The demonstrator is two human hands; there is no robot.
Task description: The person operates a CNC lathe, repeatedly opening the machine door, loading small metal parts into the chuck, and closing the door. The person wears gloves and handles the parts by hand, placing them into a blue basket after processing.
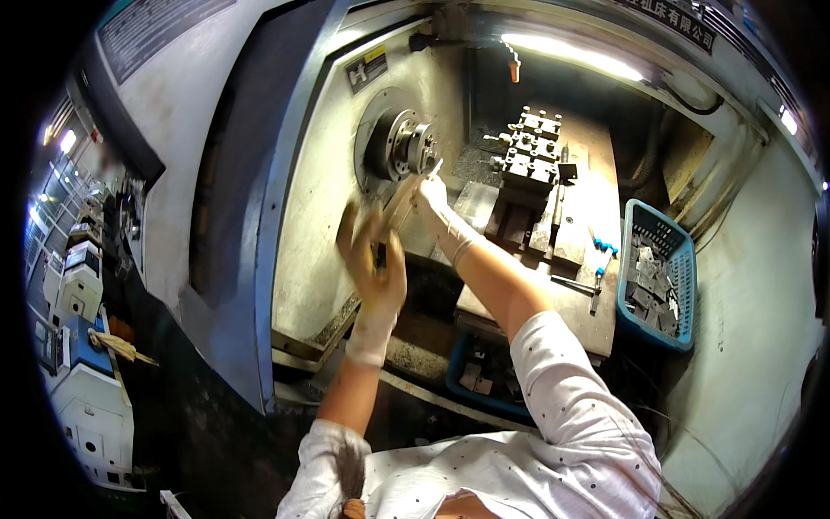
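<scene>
My right hand (430, 195), in a pale glove, is raised to the round steel chuck (405, 144) of a lathe. Its fingers are closed, and a small bright piece (437, 166) sticks up by the fingertips at the chuck's front face. What kind of piece it is, I cannot make out. Lower and to the left, my left hand (376, 264) wears a stained glove and is blurred by motion. Its fingers are spread apart in front of the pale machine wall, with no held thing visible in them.
Right of the chuck stands a tool post block (533, 149) with several bolts, on a metal slide. A T-handled wrench (577, 285) and blue coolant nozzles (603, 248) are nearby. A blue basket (624, 285) holds metal pieces; another blue bin (456, 368) is below my right arm.
</scene>
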